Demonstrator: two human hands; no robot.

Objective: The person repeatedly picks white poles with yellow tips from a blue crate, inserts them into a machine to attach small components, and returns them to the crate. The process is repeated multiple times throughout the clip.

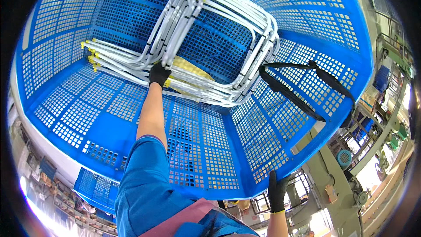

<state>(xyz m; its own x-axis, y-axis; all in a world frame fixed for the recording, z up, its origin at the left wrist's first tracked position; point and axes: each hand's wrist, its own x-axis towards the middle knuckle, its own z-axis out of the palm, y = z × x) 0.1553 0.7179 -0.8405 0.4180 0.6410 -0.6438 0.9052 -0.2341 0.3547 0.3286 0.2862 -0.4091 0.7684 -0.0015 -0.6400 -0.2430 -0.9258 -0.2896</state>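
Inside a big blue perforated plastic basket lie two stacks of white U-shaped bent tubes, with yellow tips and black bands. My left hand, in a black glove, reaches into the basket. Its fingers are closed round white tubing near the bend of the left stack, where the two stacks meet. My right hand, also black-gloved, is at the basket's near right rim, its fingers up against the edge. A pale yellow piece shows between the tubes beside my left hand.
A black strap hangs over the basket's right wall. Another blue basket stands below at the left. Machinery with a round teal motor cover stands beyond the right side, and shelving is at the lower left.
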